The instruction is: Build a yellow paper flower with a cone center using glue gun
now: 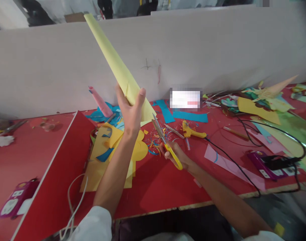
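My left hand (131, 112) is wrapped round a long pale yellow paper cone (115, 65), whose narrow end points up and to the left. The cone's wide lower end slants toward my right hand (175, 154), which grips yellow-handled scissors (176, 157). The scissor blades are slightly apart, with their tips beside the cone's lower edge; I cannot tell if they touch it. Below the blades lies a heap of thin coloured paper scraps (155, 144). Yellow paper pieces (140, 149), some shaped with rounded edges, lie under my left forearm.
A yellow glue gun (193, 130) with a black cord rests right of the scraps. Blue paper strips (190, 116) and a pink paper roll (101, 102) are near the white partition (205, 50). A red divider board (60, 174) stands left; a purple power strip (267, 165) sits right.
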Motion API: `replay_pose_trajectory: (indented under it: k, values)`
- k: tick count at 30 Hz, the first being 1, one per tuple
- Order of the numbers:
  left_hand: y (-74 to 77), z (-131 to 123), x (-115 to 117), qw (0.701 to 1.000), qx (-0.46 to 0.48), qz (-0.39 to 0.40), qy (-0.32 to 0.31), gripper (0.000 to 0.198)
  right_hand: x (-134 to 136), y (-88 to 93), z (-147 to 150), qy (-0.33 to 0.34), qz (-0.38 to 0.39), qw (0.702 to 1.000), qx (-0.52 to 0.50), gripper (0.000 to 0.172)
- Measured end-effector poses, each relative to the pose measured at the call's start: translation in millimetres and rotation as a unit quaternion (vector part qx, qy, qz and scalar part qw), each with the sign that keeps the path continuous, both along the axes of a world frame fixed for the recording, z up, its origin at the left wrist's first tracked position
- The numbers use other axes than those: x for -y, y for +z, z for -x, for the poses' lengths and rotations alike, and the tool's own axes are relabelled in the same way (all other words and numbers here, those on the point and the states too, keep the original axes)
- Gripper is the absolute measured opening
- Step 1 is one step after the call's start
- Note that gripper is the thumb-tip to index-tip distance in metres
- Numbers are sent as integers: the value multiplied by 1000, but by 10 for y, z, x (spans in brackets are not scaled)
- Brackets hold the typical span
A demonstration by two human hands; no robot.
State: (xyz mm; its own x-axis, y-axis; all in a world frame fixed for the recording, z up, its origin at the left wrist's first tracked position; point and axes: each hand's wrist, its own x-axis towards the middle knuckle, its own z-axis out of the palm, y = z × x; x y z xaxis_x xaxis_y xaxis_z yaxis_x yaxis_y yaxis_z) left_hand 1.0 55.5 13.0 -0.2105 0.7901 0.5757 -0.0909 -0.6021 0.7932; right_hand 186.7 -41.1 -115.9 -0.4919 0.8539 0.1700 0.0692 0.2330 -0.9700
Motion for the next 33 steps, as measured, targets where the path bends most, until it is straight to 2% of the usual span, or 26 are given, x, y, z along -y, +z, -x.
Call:
replay_pose_trajectory:
  k: [3,10,13,20,25,30,33]
  values:
    - [19,-25,8,998,16,-26,58,66,-5,-9,-5,-9,6,1000,-4,77]
    - [40,-43,27,992,21,-45,120,59,-6,0,-19,-7,5,1000,-4,74]
    - [28,-41,13,991,30,-37,123,57,-13,-22,-15,-2,11,1000,-3,74]
    - [9,-20,4,995,44,-26,90,69,-1,-6,-16,-6,16,1000,0,75]
    - [8,-35,19,994,44,-21,97,66,-11,-8,-14,-15,28,999,-13,73]
    - [-1,-64,29,990,27,-31,131,62,-15,-40,-13,-11,40,999,-8,70]
    - [0,-57,28,992,18,-21,124,64,-7,-31,-15,-16,41,999,-3,73]
